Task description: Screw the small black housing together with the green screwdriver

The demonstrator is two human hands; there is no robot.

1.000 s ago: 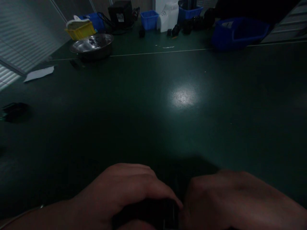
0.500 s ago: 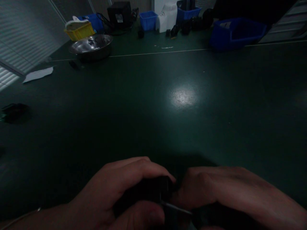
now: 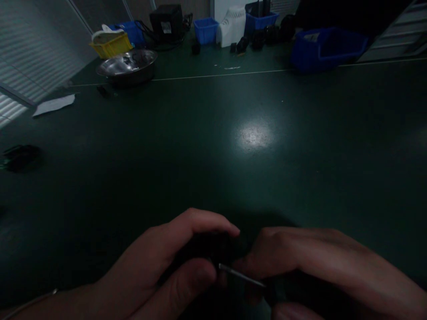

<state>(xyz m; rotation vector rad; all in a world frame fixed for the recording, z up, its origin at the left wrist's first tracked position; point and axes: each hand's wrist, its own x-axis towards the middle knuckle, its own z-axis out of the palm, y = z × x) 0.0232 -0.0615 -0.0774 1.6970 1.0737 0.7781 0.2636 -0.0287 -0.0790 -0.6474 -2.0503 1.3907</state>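
At the bottom centre my left hand (image 3: 167, 258) curls around a black object (image 3: 207, 246) with thumb and index finger. That object is deep in shadow, so its kind cannot be made out. Close on its right, my right hand (image 3: 300, 253) grips a screwdriver (image 3: 242, 274) with a thin metal shaft. The shaft slants up and left, and its tip lies beside my left thumb at the black object. Whether tip and object touch I cannot tell. Most of the dark handle is hidden in my right hand.
On the green table (image 3: 187, 133), a metal bowl (image 3: 130, 66), a yellow bin (image 3: 113, 46), a black box (image 3: 166, 22), a white plastic housing (image 3: 231, 26) and a blue bin (image 3: 328, 49) stand toward the back. A dark item (image 3: 22, 155) lies left, near white paper (image 3: 55, 104).
My left index finger has lifted and my left thumb has shifted up and left. The screwdriver's shaft has moved slightly up and left, and more of its tip shows.
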